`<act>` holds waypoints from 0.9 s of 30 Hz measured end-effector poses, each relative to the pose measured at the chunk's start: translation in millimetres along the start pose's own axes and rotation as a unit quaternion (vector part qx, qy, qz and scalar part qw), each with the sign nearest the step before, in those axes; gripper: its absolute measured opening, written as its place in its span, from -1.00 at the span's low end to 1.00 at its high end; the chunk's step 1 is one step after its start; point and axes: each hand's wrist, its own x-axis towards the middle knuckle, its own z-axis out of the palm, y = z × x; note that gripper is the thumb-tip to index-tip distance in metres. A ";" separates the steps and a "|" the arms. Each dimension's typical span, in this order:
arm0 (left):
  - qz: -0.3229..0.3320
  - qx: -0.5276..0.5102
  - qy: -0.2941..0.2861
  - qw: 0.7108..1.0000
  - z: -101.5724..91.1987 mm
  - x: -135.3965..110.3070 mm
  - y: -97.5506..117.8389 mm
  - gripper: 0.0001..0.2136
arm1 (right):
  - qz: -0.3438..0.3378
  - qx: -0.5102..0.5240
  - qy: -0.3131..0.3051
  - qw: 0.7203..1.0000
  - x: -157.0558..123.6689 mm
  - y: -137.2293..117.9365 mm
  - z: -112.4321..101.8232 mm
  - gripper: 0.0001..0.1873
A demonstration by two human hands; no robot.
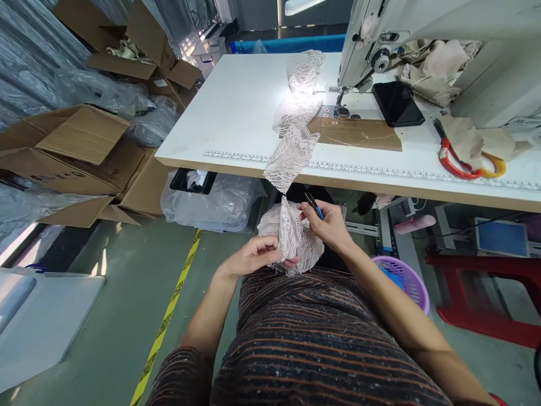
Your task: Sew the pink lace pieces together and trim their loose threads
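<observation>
A bunched piece of pale lace fabric (291, 237) lies over my lap. My left hand (260, 254) grips its lower left side, with some fingertips hidden under the lace. In my right hand (327, 223) is a small pair of thread snips (315, 207) with blue on it, its dark tips pointing up and left. The thumb and fingers of that hand also touch the lace's upper right side. A long lace strip (291, 152) hangs over the table edge above, narrowing to a point that meets the lace in my lap.
A sewing machine (359, 51) stands on the white table (236, 113). Near it lie brown card (359, 134), a black phone (398, 104) and red-and-yellow scissors (460, 160). Cardboard boxes (71, 152) are at left; a purple basket (416, 282) and red stool (477, 293) are at right.
</observation>
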 end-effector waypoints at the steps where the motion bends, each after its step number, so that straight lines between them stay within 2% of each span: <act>1: -0.007 -0.013 -0.007 1.000 1.1 0.1 -0.5 -0.65 | -0.013 -0.006 0.012 1.000 -0.2 -1.3 2.0 -0.61; 4: -0.013 0.000 -0.001 1.000 1.4 0.4 2.0 -0.66 | -0.060 -0.042 0.082 0.994 0.8 -6.3 2.6 -0.69; 6: -0.016 0.024 -0.005 1.000 0.4 1.1 4.4 -0.65 | -0.066 -0.055 0.097 0.992 3.4 -7.5 1.7 -0.70; 8: -0.018 0.034 -0.018 0.999 -0.6 2.0 5.3 -0.63 | -0.031 -0.034 0.054 0.997 6.9 -5.3 2.9 -0.66; 10: -0.020 0.026 -0.031 0.999 -1.2 3.0 4.2 -0.62 | 0.041 0.023 -0.017 0.999 9.2 -0.3 6.5 -0.58; 13: -0.013 -0.003 -0.048 0.999 -2.6 3.8 0.2 -0.60 | 0.145 0.139 -0.107 0.974 8.3 6.6 12.7 -0.44; 16: -0.024 0.014 -0.059 0.998 -9.4 4.0 -2.1 -0.59 | 0.165 0.228 -0.135 0.950 4.9 6.6 14.2 -0.38; 18: -0.049 0.086 -0.018 0.995 -18.8 5.2 -0.6 -0.62 | 0.146 0.242 -0.122 0.951 3.1 2.0 12.5 -0.40; 20: -0.047 0.190 0.110 0.975 -30.5 9.5 3.1 -0.63 | 0.112 0.212 -0.100 0.966 0.2 -5.1 10.1 -0.44; 22: 0.005 0.253 0.239 0.938 -40.4 17.9 7.8 -0.57 | 0.052 0.151 -0.089 0.983 -6.1 -13.5 7.9 -0.53; 23: 0.042 0.250 0.267 0.930 -43.2 23.4 10.1 -0.53 | 0.014 0.117 -0.093 0.989 -10.9 -17.7 7.0 -0.59; 24: 0.079 0.225 0.261 0.935 -44.0 29.4 12.2 -0.48 | -0.025 0.085 -0.104 0.991 -16.6 -21.7 6.1 -0.65; 25: 0.113 0.185 0.229 0.949 -42.7 35.2 13.8 -0.43 | -0.062 0.057 -0.119 0.989 -22.9 -25.2 5.1 -0.72; 27: 0.148 0.100 0.128 0.976 -34.7 45.2 15.7 -0.40 | -0.120 0.015 -0.157 0.980 -35.1 -30.1 2.2 -0.84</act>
